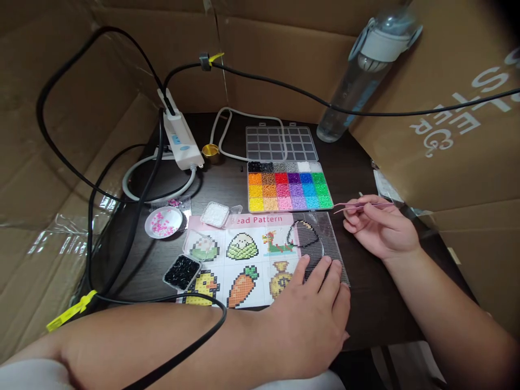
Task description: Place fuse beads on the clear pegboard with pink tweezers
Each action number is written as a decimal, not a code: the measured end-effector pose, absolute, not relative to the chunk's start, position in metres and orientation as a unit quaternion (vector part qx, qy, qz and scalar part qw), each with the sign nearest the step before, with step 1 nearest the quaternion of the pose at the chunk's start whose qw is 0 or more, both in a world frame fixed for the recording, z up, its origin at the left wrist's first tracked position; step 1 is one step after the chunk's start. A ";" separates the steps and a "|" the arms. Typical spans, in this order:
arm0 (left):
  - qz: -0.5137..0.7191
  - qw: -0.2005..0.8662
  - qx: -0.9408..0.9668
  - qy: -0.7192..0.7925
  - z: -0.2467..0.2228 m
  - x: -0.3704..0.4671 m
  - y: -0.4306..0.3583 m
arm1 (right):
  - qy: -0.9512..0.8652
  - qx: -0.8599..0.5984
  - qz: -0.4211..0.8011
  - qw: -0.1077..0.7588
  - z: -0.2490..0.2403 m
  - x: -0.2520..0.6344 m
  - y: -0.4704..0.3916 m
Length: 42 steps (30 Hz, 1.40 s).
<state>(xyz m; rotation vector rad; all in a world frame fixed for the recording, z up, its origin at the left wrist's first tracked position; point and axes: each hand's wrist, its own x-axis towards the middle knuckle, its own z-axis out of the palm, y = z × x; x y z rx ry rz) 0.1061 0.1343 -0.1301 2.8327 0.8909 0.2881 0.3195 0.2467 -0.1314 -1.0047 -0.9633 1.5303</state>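
Observation:
My right hand [382, 227] pinches a pair of pink tweezers [352, 206], their tips pointing left near the corner of the bead box [290, 187]. My left hand [312, 309] lies with fingers spread over the lower edge of a clear pegboard [331, 244]. On that board is a dark outline of beads [303, 234] with a few tan beads along its top. Part of the board lies over a printed bead pattern sheet [221, 238] showing a carrot, a dragon and other pictures. Many colours of beads fill the box's compartments.
Left of the sheet are a dish of pink beads [163, 222], a case of white beads [215, 214] and a case of black beads [182, 272]. A power strip [181, 138], black cables [134, 227], a gold cup [210, 150] and a water bottle [353, 86] stand around, within cardboard walls [276, 70].

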 end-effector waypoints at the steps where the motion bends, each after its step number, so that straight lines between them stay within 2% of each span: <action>1: 0.095 0.079 0.947 0.297 -0.130 0.106 0.134 | -0.407 -0.414 0.634 0.511 -0.132 0.319 0.246; 29: 0.094 0.074 0.946 0.301 -0.129 0.105 0.131 | -0.431 -0.449 0.600 0.504 -0.131 0.315 0.246; 37: 0.098 0.041 0.953 0.284 -0.137 0.103 0.139 | -0.479 -0.493 0.457 0.564 -0.123 0.308 0.259; 42: 0.102 0.037 0.956 0.271 -0.143 0.102 0.144 | -0.553 -0.526 0.338 0.551 -0.111 0.304 0.275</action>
